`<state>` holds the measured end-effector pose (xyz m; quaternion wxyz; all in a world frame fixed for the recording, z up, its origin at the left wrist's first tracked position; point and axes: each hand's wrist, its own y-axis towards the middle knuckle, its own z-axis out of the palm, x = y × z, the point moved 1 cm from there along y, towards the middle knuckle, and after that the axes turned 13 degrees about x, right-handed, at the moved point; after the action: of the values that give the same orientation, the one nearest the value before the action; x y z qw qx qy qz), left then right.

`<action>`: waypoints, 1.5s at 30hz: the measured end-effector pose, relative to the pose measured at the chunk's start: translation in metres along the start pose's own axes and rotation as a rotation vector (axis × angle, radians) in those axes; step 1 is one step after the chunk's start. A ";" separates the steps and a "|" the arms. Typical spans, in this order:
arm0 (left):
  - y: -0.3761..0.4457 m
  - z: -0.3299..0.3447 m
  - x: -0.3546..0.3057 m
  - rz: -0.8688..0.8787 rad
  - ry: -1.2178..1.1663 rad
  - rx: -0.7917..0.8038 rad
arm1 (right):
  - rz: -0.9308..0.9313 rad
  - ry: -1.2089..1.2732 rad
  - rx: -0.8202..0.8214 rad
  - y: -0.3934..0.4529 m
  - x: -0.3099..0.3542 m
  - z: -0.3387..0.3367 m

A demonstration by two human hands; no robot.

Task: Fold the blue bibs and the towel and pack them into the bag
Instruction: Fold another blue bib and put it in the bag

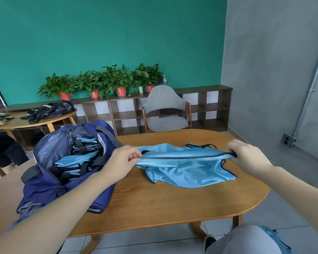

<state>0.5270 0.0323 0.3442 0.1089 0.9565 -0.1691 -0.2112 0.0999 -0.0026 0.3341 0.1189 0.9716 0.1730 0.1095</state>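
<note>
Blue bib (184, 169) stretched above tabletop (173, 202), left hand (123, 160) and right hand (246, 154) pinching its ends, open bag (50, 187) of folded bibs (72, 162) at left edge.

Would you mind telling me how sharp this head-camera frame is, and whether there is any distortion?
Head view: the left hand and bag look motion-smeared; the blue bib and right hand are slightly soft; the wide lens bows the table edge and grey wall; lighting is even, without glare.
</note>
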 end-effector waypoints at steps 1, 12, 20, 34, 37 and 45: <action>-0.011 0.014 0.006 -0.006 0.022 0.047 | 0.009 -0.050 0.043 -0.008 -0.005 0.013; -0.057 0.044 0.010 -0.063 0.031 -0.003 | 0.317 -0.228 0.046 -0.053 -0.023 0.044; -0.065 0.044 -0.009 -0.024 0.050 -0.042 | -0.003 -0.085 0.328 -0.071 -0.015 0.047; -0.083 0.065 -0.002 0.119 0.252 -0.106 | 0.265 -0.343 0.060 -0.092 -0.021 0.046; -0.087 0.078 0.001 0.224 0.323 -0.102 | 0.372 -0.292 0.142 -0.093 -0.024 0.049; -0.099 0.091 0.010 0.367 0.411 0.104 | 0.346 -0.338 0.309 -0.095 -0.024 0.055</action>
<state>0.5233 0.1074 0.2321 0.1280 0.9371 -0.3243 0.0196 0.0621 0.0647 0.2518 -0.0239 0.9977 -0.0029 -0.0630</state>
